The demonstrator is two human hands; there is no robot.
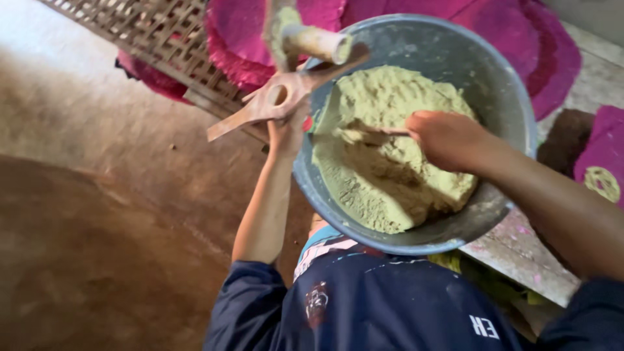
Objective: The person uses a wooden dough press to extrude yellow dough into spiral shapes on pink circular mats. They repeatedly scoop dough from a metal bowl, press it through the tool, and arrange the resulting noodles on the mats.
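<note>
Both hands work at a large grey metal basin (513,97) heaped with pale greenish-yellow powder (390,162). On the person's left side, the left hand (286,127) is raised at the basin's near rim, fingers closed around a flat wooden tool (279,97) with a round hole through its middle; the tool's long arms stick out to either side, and a short pale cylinder (316,42) dusted with the same powder stands just above it. The right hand (448,138) is curled into a loose fist inside the basin, gripping a thin stick or handle (380,130) whose far end lies in the powder; what sits at that end cannot be told. The powder is piled high toward the basin's far wall and scooped lower in front of the right hand. Dark blue sleeves (250,305) cover both upper arms, and a dark blue garment lies below the basin. Behind the basin lie round magenta discs (552,45), stacked and overlapping, with more of them at the right edge. A woven bamboo lattice (156,32) slants across the top left. Brown earthen ground (97,227) fills the left side.
</note>
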